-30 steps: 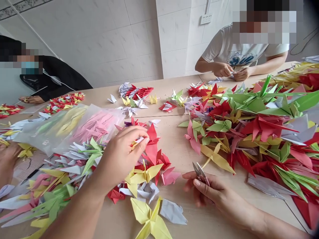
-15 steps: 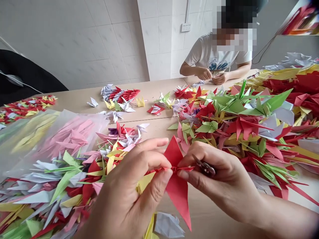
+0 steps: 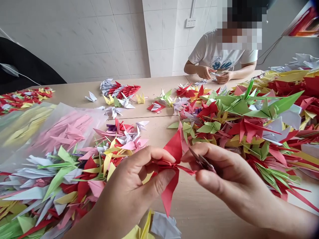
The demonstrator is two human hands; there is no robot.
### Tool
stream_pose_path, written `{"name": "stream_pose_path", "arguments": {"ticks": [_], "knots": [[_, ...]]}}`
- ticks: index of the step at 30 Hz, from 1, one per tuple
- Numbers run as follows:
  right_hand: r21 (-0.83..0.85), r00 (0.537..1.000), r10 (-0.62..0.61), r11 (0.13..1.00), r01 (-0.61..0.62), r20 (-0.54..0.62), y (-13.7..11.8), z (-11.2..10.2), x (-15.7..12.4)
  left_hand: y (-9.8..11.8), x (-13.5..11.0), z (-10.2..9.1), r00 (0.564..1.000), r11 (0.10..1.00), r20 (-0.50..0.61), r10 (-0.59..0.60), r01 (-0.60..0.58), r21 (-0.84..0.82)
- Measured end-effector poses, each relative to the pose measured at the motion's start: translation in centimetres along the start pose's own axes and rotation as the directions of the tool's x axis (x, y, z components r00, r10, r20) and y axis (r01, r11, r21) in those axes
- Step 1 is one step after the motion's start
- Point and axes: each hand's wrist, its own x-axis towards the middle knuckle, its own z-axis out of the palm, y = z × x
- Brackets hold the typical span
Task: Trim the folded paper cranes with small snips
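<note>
A red paper crane (image 3: 171, 186) with its wings spread is pinched between the thumb and fingers of my left hand (image 3: 139, 179). One wing points up and away, the other down toward me. My right hand (image 3: 226, 182) is just right of the crane, holding a small dark metal tool (image 3: 202, 160) against its fingers; its exact kind is hard to make out. The right thumb stands a little apart from the forefinger, by the crane's narrow red point. Below my hands lie a pale folded paper piece (image 3: 164, 226) and yellow folded paper (image 3: 147, 225).
Folded cranes in many colours heap up on the right (image 3: 239, 129) and left (image 3: 54, 189). Clear bags (image 3: 97, 116) hold pink and yellow ones. Across the table (image 3: 79, 88), a co-worker (image 3: 221, 56) handles something small. A stacked red and grey row (image 3: 119, 89) lies toward the back.
My right thumb and forefinger have parted and drawn slightly right, off the crane. My left hand still pinches the crane, which has turned a little. The view has shifted slightly.
</note>
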Motion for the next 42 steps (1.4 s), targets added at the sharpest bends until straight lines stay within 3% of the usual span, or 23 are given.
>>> {"name": "stream_pose_path", "arguments": {"ticks": [7, 11, 16, 21, 32, 42], "knots": [[-0.212, 1.0, 0.003, 0.977, 0.0, 0.014, -1.6, -2.4, -0.6, 0.5, -0.4, -0.6, 0.999, 0.992, 0.02, 0.046, -0.048, 0.116], [-0.318, 0.99, -0.138, 0.937, 0.141, 0.034, -0.9, -3.0, -0.6, 1.1, -0.9, -0.5, 0.998, 0.997, 0.064, -0.014, 0.009, 0.082], [-0.486, 0.96, -0.262, 0.829, 0.277, 0.099, -0.6, -3.3, -0.7, 1.7, -1.2, -0.7, 0.986, 0.992, 0.126, -0.113, 0.104, 0.074], [-0.618, 0.903, -0.385, 0.667, 0.416, 0.192, -1.2, -2.8, -0.7, 1.8, -1.3, -0.9, 0.982, 0.991, 0.166, -0.094, 0.077, 0.108], [-0.671, 0.831, -0.473, 0.518, 0.531, 0.293, -0.9, -2.4, -0.6, 0.4, -1.8, -0.9, 0.986, 0.966, 0.151, -0.07, 0.029, 0.256], [-0.694, 0.836, -0.452, 0.493, 0.524, 0.31, -0.8, -2.4, -0.9, 1.0, -1.7, -0.7, 0.986, 0.904, 0.167, 0.003, -0.074, 0.421]]}}
